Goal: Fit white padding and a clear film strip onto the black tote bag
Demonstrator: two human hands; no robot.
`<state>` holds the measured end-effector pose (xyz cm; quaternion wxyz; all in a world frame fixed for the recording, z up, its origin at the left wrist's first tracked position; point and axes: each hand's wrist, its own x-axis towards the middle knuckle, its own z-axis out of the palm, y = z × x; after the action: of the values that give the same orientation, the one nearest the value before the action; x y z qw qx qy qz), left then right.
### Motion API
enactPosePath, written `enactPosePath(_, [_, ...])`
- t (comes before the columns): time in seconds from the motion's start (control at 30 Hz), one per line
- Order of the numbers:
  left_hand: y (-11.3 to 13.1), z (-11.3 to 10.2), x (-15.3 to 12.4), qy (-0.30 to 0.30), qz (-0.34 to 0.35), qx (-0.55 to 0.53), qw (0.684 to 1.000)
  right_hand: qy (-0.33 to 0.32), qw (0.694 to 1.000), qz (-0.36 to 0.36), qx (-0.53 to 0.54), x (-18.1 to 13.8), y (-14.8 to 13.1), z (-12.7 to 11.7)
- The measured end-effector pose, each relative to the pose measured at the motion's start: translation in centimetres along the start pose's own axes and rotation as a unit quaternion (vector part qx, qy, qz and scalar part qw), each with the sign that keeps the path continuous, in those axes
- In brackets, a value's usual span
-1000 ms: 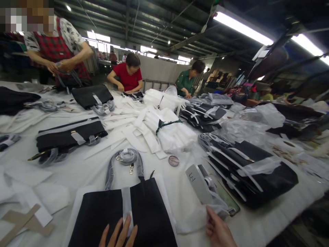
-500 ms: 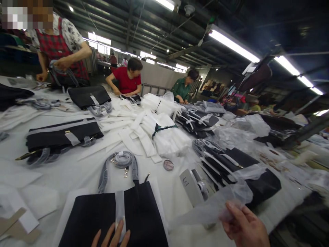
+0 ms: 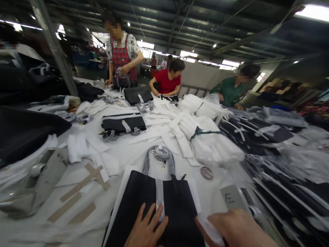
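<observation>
left hand [image 3: 146, 230] flat, fingers spread, pressing black bag [image 3: 177, 202] | right hand [image 3: 236, 228] pinching clear plastic sheet [image 3: 209, 230] beside bag | step: likely wrapping | next: needs steady bag, opened sheet
</observation>
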<state>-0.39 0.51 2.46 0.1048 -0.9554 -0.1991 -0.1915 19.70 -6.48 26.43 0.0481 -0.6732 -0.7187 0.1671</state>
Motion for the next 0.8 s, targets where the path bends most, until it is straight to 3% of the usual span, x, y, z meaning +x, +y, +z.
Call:
enactPosePath(0.07, [0.1, 0.1, -0.1, 0.003, -0.005, -0.025, 1.0, -0.068, 0.997, 0.001, 0.046, 2.3, -2.0, 0.2])
enactPosePath(0.17, [0.3, 0.6, 0.2, 0.01, -0.002, -0.055, 0.998, -0.115, 0.986, -0.036, 0.118, 5.4, -4.7, 1.6])
enactPosePath(0.3, [-0.5, 0.0, -0.1, 0.074, -0.018, -0.056, 0.996, -0.229, 0.92, 0.012, 0.318, 8.4, -5.5, 6.9])
enactPosePath(0.4, [-2.6, -2.1, -2.3, 0.112, -0.1, 0.007, 0.989, -0.182, 0.895, 0.066, 0.402, 9.9, -4.1, 12.0])
enactPosePath(0.53, [-4.8, -4.2, -5.6, 0.106, -0.34, -0.027, 0.934, -0.144, 0.911, 0.053, 0.383, 11.0, -2.4, 16.8])
enactPosePath(0.67, [-4.9, -3.5, -6.4, 0.17, -0.394, -0.125, 0.895, -0.033, 0.959, -0.131, 0.248, 11.8, -1.9, 20.0])
enactPosePath(0.8, [-4.4, -2.4, -6.3, 0.183, -0.396, -0.155, 0.886, 0.015, 0.951, -0.246, 0.185, 12.5, -1.8, 22.8])
